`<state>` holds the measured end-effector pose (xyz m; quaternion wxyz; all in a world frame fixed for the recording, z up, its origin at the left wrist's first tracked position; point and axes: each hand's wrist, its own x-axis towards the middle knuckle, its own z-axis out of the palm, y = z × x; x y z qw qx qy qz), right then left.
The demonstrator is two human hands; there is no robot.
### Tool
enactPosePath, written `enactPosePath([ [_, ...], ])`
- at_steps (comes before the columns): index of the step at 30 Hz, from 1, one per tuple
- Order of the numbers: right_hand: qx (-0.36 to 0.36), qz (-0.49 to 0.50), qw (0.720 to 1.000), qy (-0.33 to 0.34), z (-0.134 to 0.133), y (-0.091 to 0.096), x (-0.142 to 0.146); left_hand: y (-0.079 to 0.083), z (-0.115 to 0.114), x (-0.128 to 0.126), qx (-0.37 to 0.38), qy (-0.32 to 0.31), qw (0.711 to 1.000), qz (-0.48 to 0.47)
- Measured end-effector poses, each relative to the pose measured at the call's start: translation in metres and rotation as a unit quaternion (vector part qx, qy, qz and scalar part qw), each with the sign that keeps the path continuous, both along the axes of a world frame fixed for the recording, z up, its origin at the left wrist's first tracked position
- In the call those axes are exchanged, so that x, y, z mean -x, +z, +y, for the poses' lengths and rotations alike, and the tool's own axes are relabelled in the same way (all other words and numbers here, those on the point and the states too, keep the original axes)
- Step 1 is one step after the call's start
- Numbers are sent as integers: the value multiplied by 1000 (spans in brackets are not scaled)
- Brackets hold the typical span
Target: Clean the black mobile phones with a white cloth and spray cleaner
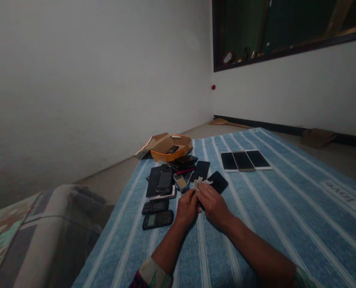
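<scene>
My left hand [186,208] and my right hand [214,204] meet over a blue striped cloth [255,208], fingers curled together around a small pale crumpled piece, perhaps cloth or paper [201,183]. Under my right hand's fingers lies a dark smartphone [218,182]. Just left of my hands sit two black keypad phones [157,213]. Beyond them is a heap of dark phones [172,176], one with a light keypad [180,182].
An open orange cardboard box [168,148] with a phone inside stands at the cloth's far left corner. Three smartphones [245,160] lie side by side farther right. A patterned cushion or bundle [46,232] is at left. White walls and a dark window frame [285,36] lie beyond.
</scene>
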<state>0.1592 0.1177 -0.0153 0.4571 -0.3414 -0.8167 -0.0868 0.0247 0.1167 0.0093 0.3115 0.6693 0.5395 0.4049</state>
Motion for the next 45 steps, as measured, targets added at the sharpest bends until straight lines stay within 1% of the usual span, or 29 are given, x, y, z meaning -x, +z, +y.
enactPosePath([
  [5,36,-13,999,-19,-2,-3,1,2,0,1,13,7,994,107],
  [9,106,-36,993,-39,-6,-5,0,1,2,2,15,12,990,138],
  [11,127,-45,990,-42,-7,-5,0,1,1,1,16,14,989,150],
  [15,157,-50,986,-37,-4,-4,-4,-3,-8,-1,16,31,981,193],
  [17,180,-54,981,-40,0,-3,-11,-5,-14,-2,-10,51,973,226],
  [19,202,-55,976,-59,7,-3,-22,-8,-20,-5,-55,60,966,245],
  [21,230,-46,967,-98,13,-3,-35,-8,-24,-7,-76,60,961,260],
  [23,250,-35,959,-133,19,-4,-49,-5,-26,-9,-72,52,957,276],
  [26,265,-26,949,-171,25,-4,-63,1,-29,-12,-59,24,955,289],
  [29,275,-28,941,-196,26,-4,-67,5,-30,-14,-53,4,954,294],
  [31,274,-31,939,-205,25,-3,-65,5,-30,-15,-59,1,954,293],
  [33,267,-33,942,-201,22,-3,-60,2,-28,-15,-65,2,954,291],
  [35,254,-35,950,-177,17,-3,-51,-3,-25,-15,-72,6,955,289],
  [37,235,-40,962,-132,11,-3,-38,-8,-22,-13,-91,8,955,282],
  [39,216,-48,972,-73,4,-3,-26,-12,-20,-12,-119,5,956,268],
  [42,201,-34,979,-18,-1,0,-14,-14,-19,-10,-140,-2,959,245],
  [45,202,-33,979,-13,1,1,-16,-13,-19,-11,-119,-1,965,232],
])
